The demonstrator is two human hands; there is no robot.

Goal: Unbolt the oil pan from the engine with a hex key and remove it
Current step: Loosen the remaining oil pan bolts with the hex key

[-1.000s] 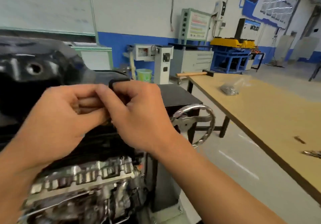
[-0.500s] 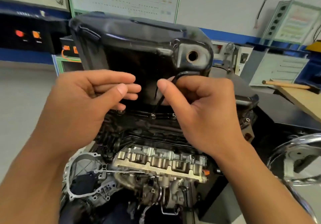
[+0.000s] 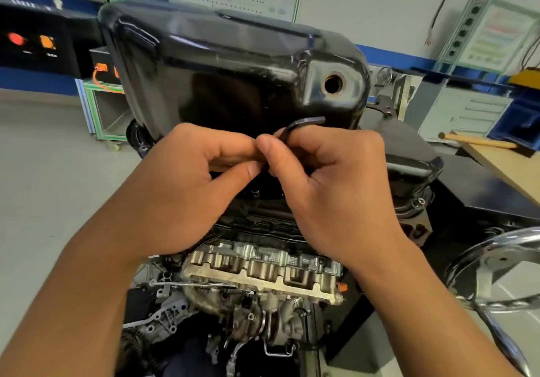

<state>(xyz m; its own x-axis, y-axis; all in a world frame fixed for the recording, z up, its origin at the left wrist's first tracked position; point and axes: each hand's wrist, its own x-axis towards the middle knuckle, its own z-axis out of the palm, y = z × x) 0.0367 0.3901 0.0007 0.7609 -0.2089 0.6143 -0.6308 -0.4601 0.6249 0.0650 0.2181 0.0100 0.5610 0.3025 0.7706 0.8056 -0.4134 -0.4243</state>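
**Pinching the key at the pan**

My right hand (image 3: 336, 189) pinches the key (image 3: 306, 121), whose bent end pokes up past my knuckles. My left hand (image 3: 181, 189) curls in, thumb and fingertips closed on the shaft. The black pan (image 3: 219, 69) sits atop the engine (image 3: 263, 274), just behind both hands.

Near edge of the glossy black metal oil pan (image 3: 233, 63): your left hand (image 3: 181, 189) and right hand (image 3: 336, 186) crowd it, both on the black L-shaped hex key (image 3: 304, 121); pan wall rises just behind. Right: chrome spoked handwheel (image 3: 483, 283) close by. Left: open smooth grey floor (image 3: 43, 172), free approach.
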